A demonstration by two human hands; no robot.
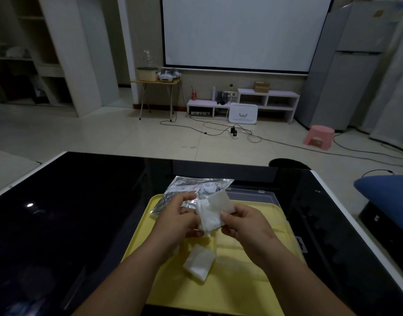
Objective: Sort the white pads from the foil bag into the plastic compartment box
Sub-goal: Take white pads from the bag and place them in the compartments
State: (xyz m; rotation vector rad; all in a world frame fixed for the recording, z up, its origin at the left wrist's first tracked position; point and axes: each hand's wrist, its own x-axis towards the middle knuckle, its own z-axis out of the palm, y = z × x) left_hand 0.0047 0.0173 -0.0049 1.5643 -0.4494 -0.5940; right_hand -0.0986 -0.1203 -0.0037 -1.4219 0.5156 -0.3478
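Note:
A crinkled silver foil bag point(191, 190) lies at the far left corner of the yellow tray point(241, 277). My left hand point(177, 218) and my right hand point(244, 222) are raised above the tray and together pinch a small stack of white pads point(213, 210); the top pad tilts up toward the bag. Another bundle of white pads point(199, 262) rests on the tray just below my hands. The clear plastic compartment box point(285, 222) sits on the tray's right side, its lid open at the back; its compartments are hard to make out.
The tray rests on a glossy black table point(70, 213) with a white edge on the right. A blue cushion point(387, 190) sits to the right beyond the table. Past the far table edge lie open floor, cables and a pink stool point(319, 136).

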